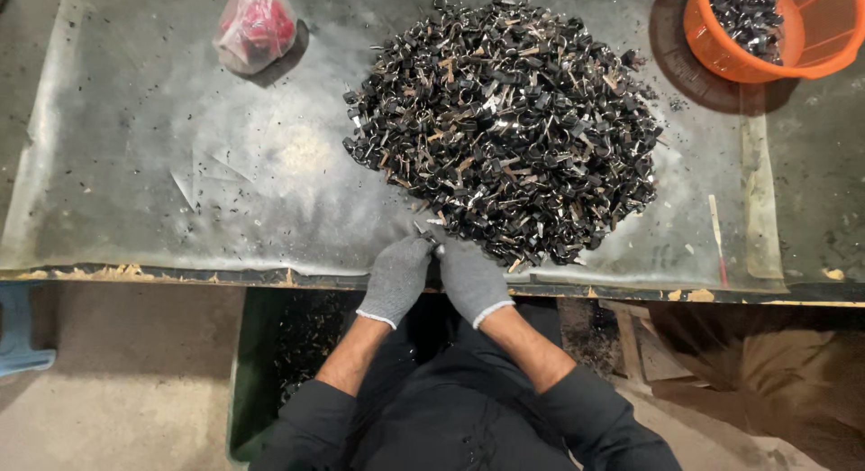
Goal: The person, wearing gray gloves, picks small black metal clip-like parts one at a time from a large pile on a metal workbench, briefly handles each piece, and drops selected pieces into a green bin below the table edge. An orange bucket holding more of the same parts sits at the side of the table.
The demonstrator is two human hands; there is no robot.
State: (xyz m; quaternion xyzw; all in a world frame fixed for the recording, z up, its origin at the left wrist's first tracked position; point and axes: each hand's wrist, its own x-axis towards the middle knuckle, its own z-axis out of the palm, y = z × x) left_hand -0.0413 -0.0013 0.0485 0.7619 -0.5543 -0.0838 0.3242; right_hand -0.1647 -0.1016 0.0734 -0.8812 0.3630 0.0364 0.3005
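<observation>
Gloved left hand [397, 277], right hand [471, 280]: fingers pinch small metal piece [427, 234]; clear bag [255, 25] far-left.

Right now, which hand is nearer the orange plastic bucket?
Right. The right hand in its grey glove lies at the table's near edge, well below and left of the orange plastic bucket. The left hand touches it on the far side, slightly farther away.

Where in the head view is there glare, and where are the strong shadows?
Head view: soft glare on the worn table sheet left of the pile of black metal pieces; dark shadows beside the orange basket and the plastic bag; gloved hands sharp enough.
</observation>
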